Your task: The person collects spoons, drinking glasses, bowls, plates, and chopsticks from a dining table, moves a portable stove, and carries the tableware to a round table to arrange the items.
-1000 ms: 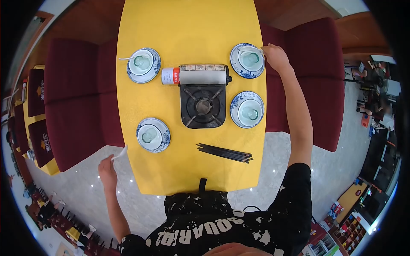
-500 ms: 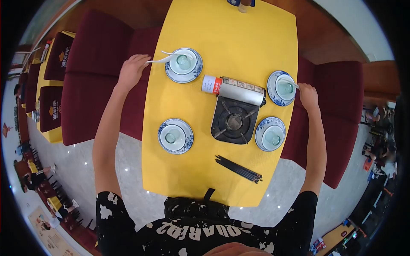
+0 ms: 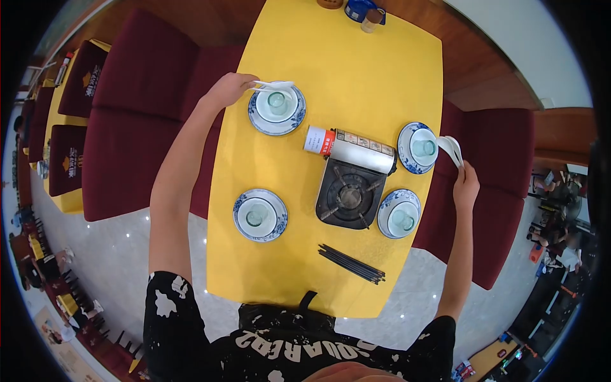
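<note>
My left hand (image 3: 237, 87) grips the handle end of a white spoon (image 3: 280, 84) over the bowl at the far left. That bowl (image 3: 270, 113) stands on a blue-patterned plate (image 3: 259, 125) and holds a pale green cup (image 3: 276, 100). At the right, my right hand (image 3: 466, 181) is closed on white spoons (image 3: 451, 150), held beside the far right bowl (image 3: 422, 137), past the table's edge; their exact number is unclear. Similar plate and bowl sets with green cups stand at the near left (image 3: 261, 215) and near right (image 3: 400, 214).
A portable gas stove (image 3: 350, 194) with a gas can (image 3: 316, 140) beside it is mid-table. Black chopsticks (image 3: 351, 263) lie near the front. A small jar (image 3: 372, 21) and a blue container (image 3: 359, 9) stand at the back. Dark red seats (image 3: 146, 70) flank the yellow table (image 3: 299, 274).
My left hand has moved from the lower left to the far left bowl with its spoon. My right hand has drawn back from the far right bowl, now holding spoons outside it. The view has turned.
</note>
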{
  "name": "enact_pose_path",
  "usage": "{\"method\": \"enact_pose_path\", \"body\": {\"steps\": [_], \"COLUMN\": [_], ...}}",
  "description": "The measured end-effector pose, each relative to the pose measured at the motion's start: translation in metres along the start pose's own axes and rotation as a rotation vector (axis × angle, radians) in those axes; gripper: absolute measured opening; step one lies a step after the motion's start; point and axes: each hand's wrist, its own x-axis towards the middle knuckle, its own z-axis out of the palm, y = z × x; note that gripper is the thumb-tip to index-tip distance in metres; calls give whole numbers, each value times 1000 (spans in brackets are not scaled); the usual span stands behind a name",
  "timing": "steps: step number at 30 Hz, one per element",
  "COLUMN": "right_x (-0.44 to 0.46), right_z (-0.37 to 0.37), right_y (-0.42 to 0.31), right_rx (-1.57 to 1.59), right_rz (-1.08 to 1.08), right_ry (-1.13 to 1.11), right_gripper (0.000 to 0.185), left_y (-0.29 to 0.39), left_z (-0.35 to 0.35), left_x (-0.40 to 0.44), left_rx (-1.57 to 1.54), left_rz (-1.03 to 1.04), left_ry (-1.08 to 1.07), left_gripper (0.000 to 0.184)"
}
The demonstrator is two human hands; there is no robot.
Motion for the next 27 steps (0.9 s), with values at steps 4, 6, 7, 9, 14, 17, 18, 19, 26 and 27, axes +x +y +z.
{"method": "enact_pose_path", "body": {"steps": [4, 6, 7, 9, 14, 17, 18, 19, 26, 27], "right_x": [-56, -93, -112, -150, -228, -257, -261, -263, -281, -284], "right_z": [-6, -4, -3, -8, -23, -29, -33, -37, -41, -40], "right_y": [-33, -44, -52, -78, -161, -186, -192, -197, -226, -231], "right_rx": [210, 420, 469, 518, 767, 897, 904, 912, 1033, 1056], "right_rz": [315, 376, 418, 482, 642, 742, 759, 775, 802, 812], "right_ry": [73, 99, 114, 132, 164, 116, 104, 91, 14, -5], "right_gripper": [25, 25, 25, 25, 24, 22, 22, 22, 23, 23], "left_y": [0, 18, 23, 10, -12, -11, -6, -2, 17, 26], "left_z": [7, 7, 7, 18, 27, 23, 21, 20, 6, 4], "left_x": [3, -6, -10, -9, -9, -9, -11, -12, -33, -45], "left_rx": [-105, -225, -282, -279, -209, -180, -175, -170, -314, -346], "left_rz": [-17, -154, -182, -130, -43, -65, -68, -73, -42, -24], "left_ry": [-15, -71, -68, -3, 149, 187, 210, 235, 331, 350], "left_gripper": [28, 28, 29, 29, 28, 28, 28, 28, 27, 27]}}
